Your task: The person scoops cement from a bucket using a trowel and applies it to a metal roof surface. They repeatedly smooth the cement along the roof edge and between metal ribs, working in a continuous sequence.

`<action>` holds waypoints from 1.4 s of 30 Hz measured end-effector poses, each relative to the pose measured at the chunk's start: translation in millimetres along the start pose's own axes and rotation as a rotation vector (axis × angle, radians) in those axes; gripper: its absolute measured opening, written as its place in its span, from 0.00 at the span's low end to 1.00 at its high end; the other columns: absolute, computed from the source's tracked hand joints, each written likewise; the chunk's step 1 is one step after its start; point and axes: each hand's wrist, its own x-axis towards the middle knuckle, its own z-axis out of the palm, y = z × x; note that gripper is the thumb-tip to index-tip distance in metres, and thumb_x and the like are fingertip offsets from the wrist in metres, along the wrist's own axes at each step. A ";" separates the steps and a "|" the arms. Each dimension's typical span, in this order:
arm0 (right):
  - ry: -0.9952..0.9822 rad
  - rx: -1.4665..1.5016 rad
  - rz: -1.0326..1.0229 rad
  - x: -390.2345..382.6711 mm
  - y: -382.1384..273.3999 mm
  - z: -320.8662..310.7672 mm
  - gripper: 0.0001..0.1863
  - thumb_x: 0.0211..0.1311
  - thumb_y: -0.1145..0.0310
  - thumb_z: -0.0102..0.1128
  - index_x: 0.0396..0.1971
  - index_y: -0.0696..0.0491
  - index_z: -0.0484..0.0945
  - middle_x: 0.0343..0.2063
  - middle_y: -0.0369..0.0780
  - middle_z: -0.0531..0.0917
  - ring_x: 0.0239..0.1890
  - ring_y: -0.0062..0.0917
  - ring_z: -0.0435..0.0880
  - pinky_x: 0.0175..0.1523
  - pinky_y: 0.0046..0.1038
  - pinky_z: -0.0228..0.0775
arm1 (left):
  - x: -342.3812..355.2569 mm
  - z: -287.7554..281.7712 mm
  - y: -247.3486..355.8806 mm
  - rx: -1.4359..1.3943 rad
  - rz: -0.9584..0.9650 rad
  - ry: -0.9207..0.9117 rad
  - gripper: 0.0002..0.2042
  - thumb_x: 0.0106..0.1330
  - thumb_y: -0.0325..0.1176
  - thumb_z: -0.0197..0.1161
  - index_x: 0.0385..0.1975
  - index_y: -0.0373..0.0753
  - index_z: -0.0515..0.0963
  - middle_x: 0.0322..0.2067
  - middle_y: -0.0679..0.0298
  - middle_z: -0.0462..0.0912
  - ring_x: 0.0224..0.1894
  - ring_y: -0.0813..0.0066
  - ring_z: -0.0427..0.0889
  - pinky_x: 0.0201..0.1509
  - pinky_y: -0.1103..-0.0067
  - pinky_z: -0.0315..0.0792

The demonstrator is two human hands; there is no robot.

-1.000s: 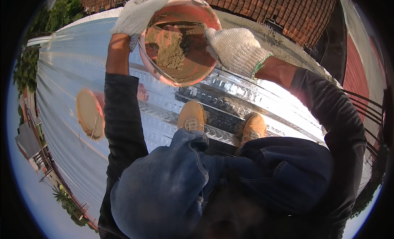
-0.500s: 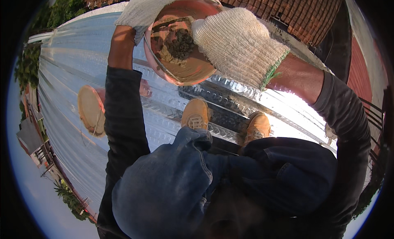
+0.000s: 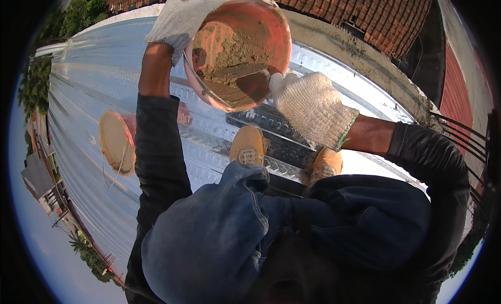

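My left hand (image 3: 182, 24), in a white knitted glove, is closed on the upper-left rim of a red bucket (image 3: 271, 30), held tilted toward me with grey-brown wet mortar (image 3: 245, 50) inside. My right hand (image 3: 310, 105), in a similar glove with green edging, is closed at the bucket's lower-right edge on a trowel, its handle hidden by the fingers. The trowel's mortar-smeared blade (image 3: 237, 77) lies inside the bucket.
I am on a ribbed silver metal roof (image 3: 83, 95), my tan shoes (image 3: 246, 144) below the bucket. A second bucket (image 3: 115, 139) stands at left. Beyond are a mortar-streaked ledge (image 3: 344, 56), a tiled roof (image 3: 386, 22), a red sheet (image 3: 454, 79) and dark bars (image 3: 462, 134) at right.
My right hand went further into the bucket and has since moved back down toward its lower-right edge, the trowel now lower in the bucket. My left hand has shifted slightly right with the bucket.
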 end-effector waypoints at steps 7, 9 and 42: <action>-0.002 0.009 0.132 30.9 62.1 -21.9 0.17 0.78 0.56 0.63 0.39 0.57 0.85 0.26 0.49 0.87 0.32 0.45 0.92 0.39 0.45 0.86 | -18.2 12.3 -6.4 0.018 0.025 0.026 0.13 0.76 0.43 0.72 0.43 0.39 0.90 0.36 0.67 0.89 0.37 0.81 0.87 0.38 0.75 0.81; -0.132 0.080 0.106 36.9 74.9 -20.1 0.18 0.78 0.54 0.62 0.40 0.55 0.86 0.28 0.48 0.88 0.33 0.47 0.92 0.41 0.48 0.85 | -28.8 15.4 -7.6 0.019 0.048 0.029 0.13 0.76 0.43 0.72 0.43 0.39 0.90 0.36 0.67 0.89 0.37 0.81 0.87 0.38 0.75 0.81; -0.626 1.464 0.346 49.4 26.5 -65.8 0.28 0.80 0.41 0.63 0.48 0.56 0.85 0.26 0.32 0.80 0.25 0.15 0.79 0.28 0.22 0.74 | -215.8 -75.4 -121.6 -0.412 -0.371 0.939 0.12 0.81 0.39 0.68 0.49 0.35 0.87 0.42 0.68 0.87 0.43 0.80 0.82 0.49 0.78 0.78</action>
